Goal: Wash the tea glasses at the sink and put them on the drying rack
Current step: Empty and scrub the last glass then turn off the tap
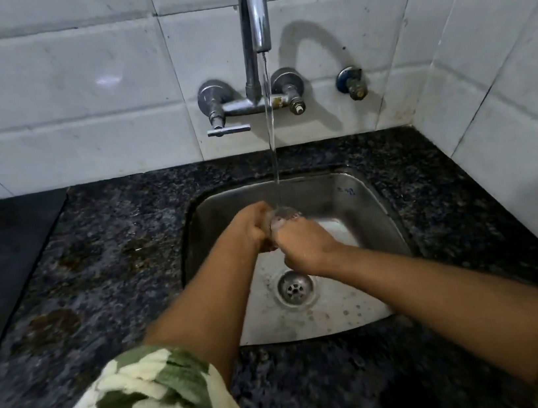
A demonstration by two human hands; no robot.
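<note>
A clear tea glass (281,217) is held over the steel sink (377,209), right under the stream of running water (270,117) from the tap (252,9). My left hand (253,228) grips the glass from the left. From the right, my right hand (304,245) closes around it; most of the glass is hidden between the two hands. Only its rim and upper part show, blurred by water. No drying rack is in view.
Dark speckled granite counter (113,260) surrounds the sink. The drain (294,286) lies below my hands. Tap handles (217,107) stick out from the white tiled wall; a small valve (352,83) sits to the right. A dark flat surface (2,262) lies at far left.
</note>
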